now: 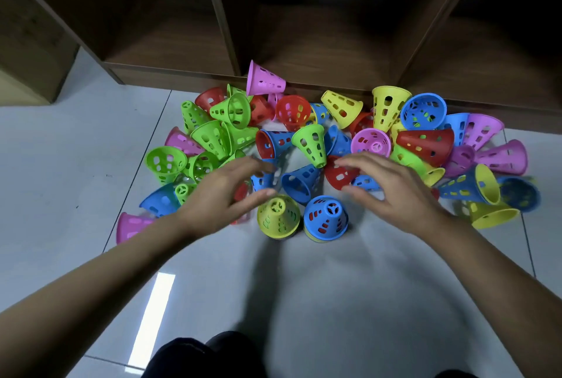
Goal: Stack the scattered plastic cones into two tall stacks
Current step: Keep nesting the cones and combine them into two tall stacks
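The scattered perforated plastic cones (309, 144), green, blue, red, yellow and pink, lie heaped on the pale tiled floor (334, 286) under and beyond my left grip (219, 192) and right grip (392, 186), both with fingers apart and holding nothing, with an upright yellow cone (278, 216) and upright blue cone (325, 219) side by side between them.

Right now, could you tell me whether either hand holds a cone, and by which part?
Nothing is held: the left hand and right hand are open above the cones.
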